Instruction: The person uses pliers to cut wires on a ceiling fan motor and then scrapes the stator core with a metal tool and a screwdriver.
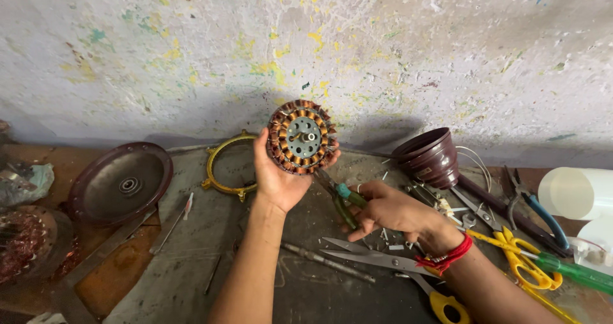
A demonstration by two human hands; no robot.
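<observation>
- A round copper-wound stator (301,136) is held upright above the bench (191,260), near the speckled wall (383,43)
- The left hand (278,177) cups it from below, fingers closed round its rim
- The right hand (389,210) grips green-handled pliers (341,199), their tips touching the stator's lower edge
- Scissors (383,260) lie just beside the right wrist; a dark round cover (121,182) rests well to the left

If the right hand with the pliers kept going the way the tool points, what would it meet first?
Probably the wound stator held up by the left hand: the right hand aims the pliers up-left, their tips at its lower edge, though depth is unclear.
</observation>
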